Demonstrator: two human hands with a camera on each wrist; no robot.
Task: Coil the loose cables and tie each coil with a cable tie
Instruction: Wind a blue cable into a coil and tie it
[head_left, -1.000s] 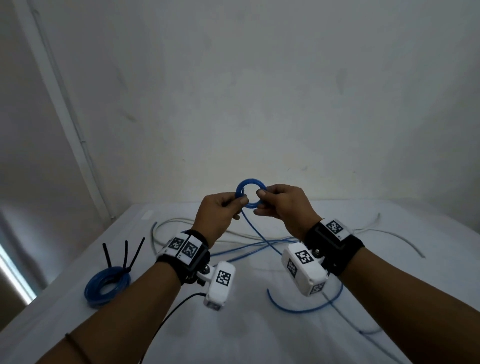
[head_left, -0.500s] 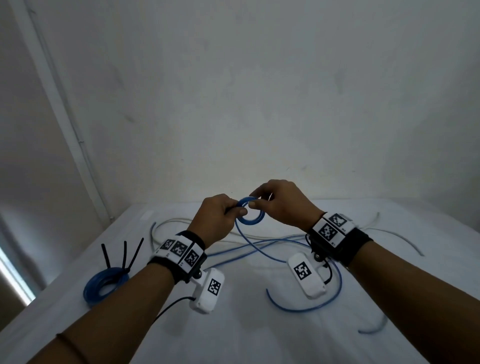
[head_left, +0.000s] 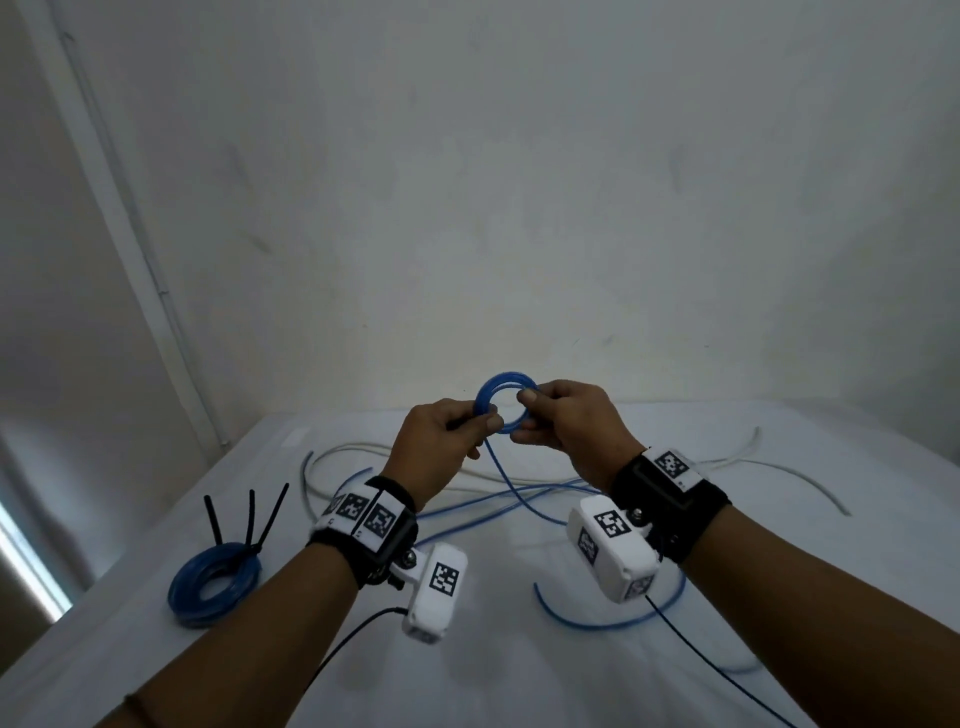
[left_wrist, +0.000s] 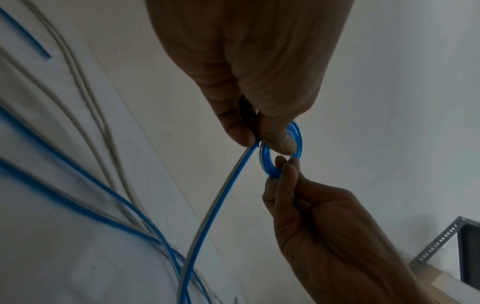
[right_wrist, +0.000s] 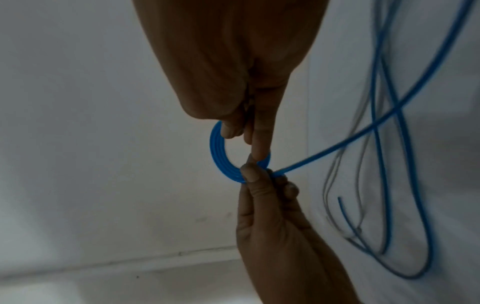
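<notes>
A small blue cable coil (head_left: 488, 395) is held up above the white table (head_left: 519, 686), between both hands. My left hand (head_left: 485, 423) pinches its lower left side between thumb and fingers. My right hand (head_left: 522, 415) pinches the right side. The loose blue cable (head_left: 511, 491) runs from the left-hand pinch down to the table. In the left wrist view the left hand (left_wrist: 259, 142) pinches the coil (left_wrist: 266, 164) where the tail leaves it. The right wrist view shows the right hand (right_wrist: 244, 139) on the coil (right_wrist: 219, 156), with the left hand (right_wrist: 259, 176) below.
A tied blue coil (head_left: 182, 597) with three black cable ties (head_left: 250, 514) sticking up lies at the table's left. Loose white cable (head_left: 800, 475) and more blue cable (head_left: 602, 621) sprawl across the middle and right. A white wall stands just behind the table.
My right hand swung over the top of the coil and has come back to its right side. The left hand has kept its pinch, and the coil sits slightly higher.
</notes>
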